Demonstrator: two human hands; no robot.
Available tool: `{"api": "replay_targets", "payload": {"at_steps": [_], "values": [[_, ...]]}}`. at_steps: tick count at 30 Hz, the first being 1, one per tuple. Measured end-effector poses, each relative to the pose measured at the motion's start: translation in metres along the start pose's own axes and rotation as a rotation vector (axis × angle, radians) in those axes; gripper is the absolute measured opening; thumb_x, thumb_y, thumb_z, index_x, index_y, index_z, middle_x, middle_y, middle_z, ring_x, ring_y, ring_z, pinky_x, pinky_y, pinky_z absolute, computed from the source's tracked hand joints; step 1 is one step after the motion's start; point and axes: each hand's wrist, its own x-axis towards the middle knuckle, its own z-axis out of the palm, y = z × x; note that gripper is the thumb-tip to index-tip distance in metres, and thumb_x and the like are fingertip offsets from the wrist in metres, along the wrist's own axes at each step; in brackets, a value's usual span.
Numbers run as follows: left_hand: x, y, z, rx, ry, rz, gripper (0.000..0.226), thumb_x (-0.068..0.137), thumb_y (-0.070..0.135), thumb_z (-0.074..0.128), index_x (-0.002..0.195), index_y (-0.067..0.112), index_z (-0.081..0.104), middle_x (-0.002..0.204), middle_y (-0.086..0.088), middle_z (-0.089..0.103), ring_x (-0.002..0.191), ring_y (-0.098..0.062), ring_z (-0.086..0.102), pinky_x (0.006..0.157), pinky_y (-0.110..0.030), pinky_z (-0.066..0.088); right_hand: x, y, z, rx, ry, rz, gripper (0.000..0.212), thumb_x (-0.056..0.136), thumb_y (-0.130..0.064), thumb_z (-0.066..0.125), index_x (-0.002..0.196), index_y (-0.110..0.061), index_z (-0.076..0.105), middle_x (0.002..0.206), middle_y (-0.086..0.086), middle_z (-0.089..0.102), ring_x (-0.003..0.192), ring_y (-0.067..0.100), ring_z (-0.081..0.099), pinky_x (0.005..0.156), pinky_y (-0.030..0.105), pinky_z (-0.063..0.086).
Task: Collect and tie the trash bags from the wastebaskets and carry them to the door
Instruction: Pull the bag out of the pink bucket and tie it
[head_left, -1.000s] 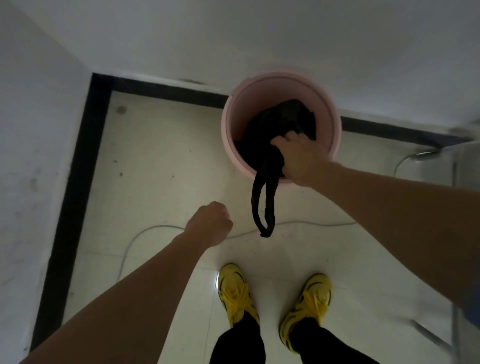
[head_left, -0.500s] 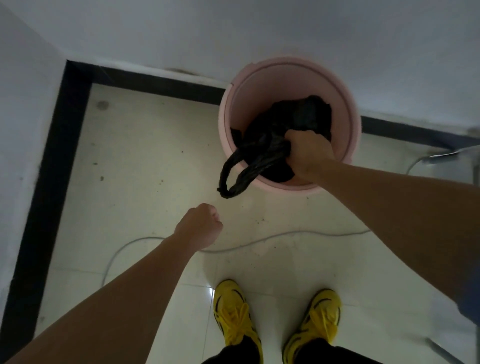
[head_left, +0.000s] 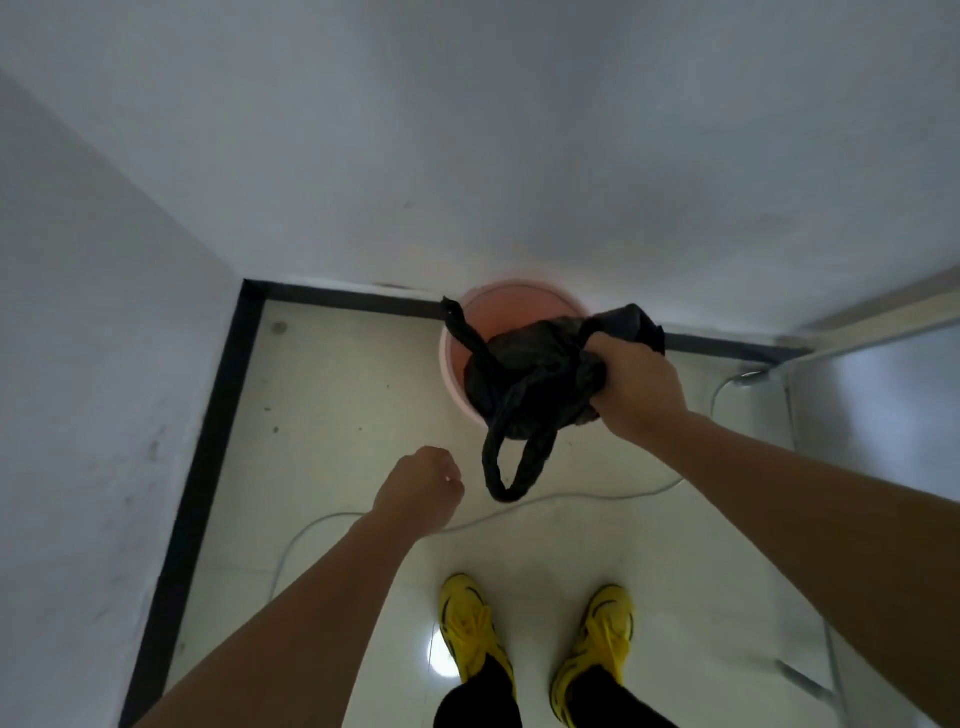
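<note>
- Left hand: clenched into a fist, with no object visible in it. It hangs over the pale tiled floor, near the bag's lower loop. Judgement: it is positioned to take that loop for tying.
- Round pink plastic wastebasket: stands against the wall, beyond both hands, leaving its opening accessible from above.
- Black thin-plastic trash bag: located over the wastebasket opening, between the two hands. One handle loop hangs below the near rim; a second strap trails toward the far left rim. Whether the bag's bottom has left the wastebasket cannot be determined.
- Right hand: grasps the bag's gathered neck, fingers curled round it. Judgement: bunching the neck keeps the contents enclosed and leaves the handles loose for the knot.
- Status (judgement): collection in progress; tying not yet done.
</note>
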Motion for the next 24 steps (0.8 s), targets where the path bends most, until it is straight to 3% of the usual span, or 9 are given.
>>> {"api": "replay_targets", "payload": {"at_steps": [4, 8, 11, 13, 16, 20, 24], "values": [[-0.054, 0.009, -0.006, 0.058, -0.005, 0.049, 0.013, 0.089, 0.012, 0.05, 0.094, 0.014, 0.062, 0.099, -0.009, 0.061, 0.082, -0.02, 0.057, 0.071, -0.024, 0.044, -0.053, -0.01, -0.03, 0.105, -0.055, 0.033, 0.004, 0.085, -0.014, 0.059, 0.087, -0.015, 0.055, 0.073, 0.0, 0.058, 0.07, 0.03, 0.057, 0.057, 0.033, 0.036], [-0.105, -0.003, 0.007, 0.033, 0.013, 0.014, 0.017, 0.09, 0.017, 0.053, 0.101, 0.015, 0.066, 0.11, -0.01, 0.064, 0.098, -0.026, 0.062, 0.077, -0.027, 0.046, -0.104, -0.011, -0.034, 0.183, -0.069, 0.082, 0.008, 0.089, -0.016, 0.052, 0.085, -0.016, 0.058, 0.076, 0.001, 0.065, 0.071, 0.026, 0.062, 0.064, 0.038, 0.051], [-0.137, -0.022, 0.029, 0.027, 0.029, -0.031, 0.008, 0.089, 0.018, 0.053, 0.093, 0.023, 0.058, 0.112, -0.009, 0.063, 0.097, -0.024, 0.061, 0.077, -0.026, 0.045, -0.14, -0.011, -0.025, 0.243, -0.081, 0.096, 0.02, 0.091, -0.015, 0.053, 0.073, -0.022, 0.05, 0.069, -0.003, 0.058, 0.066, 0.021, 0.056, 0.062, 0.035, 0.046], [-0.157, -0.039, 0.049, 0.014, 0.048, -0.062, 0.011, 0.089, 0.018, 0.053, 0.097, 0.022, 0.06, 0.114, -0.008, 0.061, 0.099, -0.024, 0.061, 0.079, -0.026, 0.045, -0.167, -0.007, -0.009, 0.251, -0.117, 0.093, 0.022, 0.092, -0.02, 0.056, 0.072, -0.024, 0.048, 0.066, -0.007, 0.052, 0.063, 0.017, 0.052, 0.057, 0.031, 0.038], [-0.188, -0.063, 0.08, 0.028, 0.081, -0.085, 0.018, 0.09, 0.018, 0.054, 0.105, 0.016, 0.064, 0.119, -0.008, 0.059, 0.107, -0.024, 0.059, 0.082, -0.024, 0.042, -0.206, 0.0, 0.021, 0.271, -0.168, 0.051, 0.017, 0.093, -0.027, 0.057, 0.084, -0.013, 0.058, 0.071, -0.001, 0.058, 0.068, 0.022, 0.055, 0.053, 0.026, 0.034], [-0.239, -0.099, 0.135, 0.0, 0.09, -0.146, 0.008, 0.087, 0.017, 0.057, 0.092, 0.024, 0.054, 0.119, -0.009, 0.059, 0.107, -0.025, 0.059, 0.085, -0.027, 0.044, -0.27, -0.001, 0.055, 0.291, -0.204, 0.028, 0.019, 0.094, -0.029, 0.057, 0.093, -0.011, 0.061, 0.076, 0.002, 0.059, 0.07, 0.022, 0.055, 0.053, 0.028, 0.035], [-0.272, -0.138, 0.186, -0.012, 0.053, -0.211, 0.027, 0.084, 0.018, 0.062, 0.111, 0.016, 0.061, 0.117, -0.009, 0.062, 0.095, -0.02, 0.058, 0.079, -0.024, 0.042, -0.324, -0.002, 0.096, 0.321, -0.284, 0.047, 0.017, 0.092, -0.026, 0.06, 0.08, -0.016, 0.053, 0.072, -0.002, 0.051, 0.071, 0.022, 0.053, 0.06, 0.031, 0.036]]}}
